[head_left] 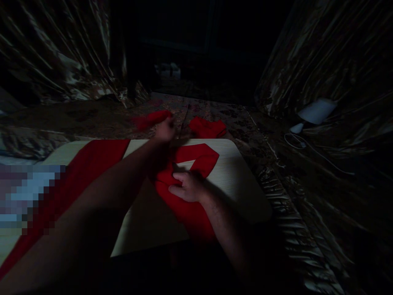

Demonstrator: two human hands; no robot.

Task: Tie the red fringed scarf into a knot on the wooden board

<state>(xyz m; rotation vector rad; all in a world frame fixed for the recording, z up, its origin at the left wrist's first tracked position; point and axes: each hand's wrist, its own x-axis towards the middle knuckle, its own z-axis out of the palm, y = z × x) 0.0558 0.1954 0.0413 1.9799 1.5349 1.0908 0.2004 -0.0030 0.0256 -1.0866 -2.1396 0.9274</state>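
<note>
My left hand (165,130) reaches past the far edge of the low table. It is blurred, with its fingers closed around a bunched end of red cloth (153,119). Nearer to me, my right hand (188,188) grips a long red cloth (204,162) that bends in a loop on the tabletop and hangs over the near edge. Its thumb and forefinger show, while the other fingers are partly hidden. Dim light hides whether the two red pieces join. Another wide red strip (104,153) lies along the table's left side, partly behind my left forearm.
The pale wooden table (239,184) has rounded corners. Beyond it, a folded red cloth (207,127) lies on the patterned cover. A white lamp (317,111) and its cable (331,162) are at the right. Patterned curtains (76,53) hang on both sides. A pixelated patch covers the left edge.
</note>
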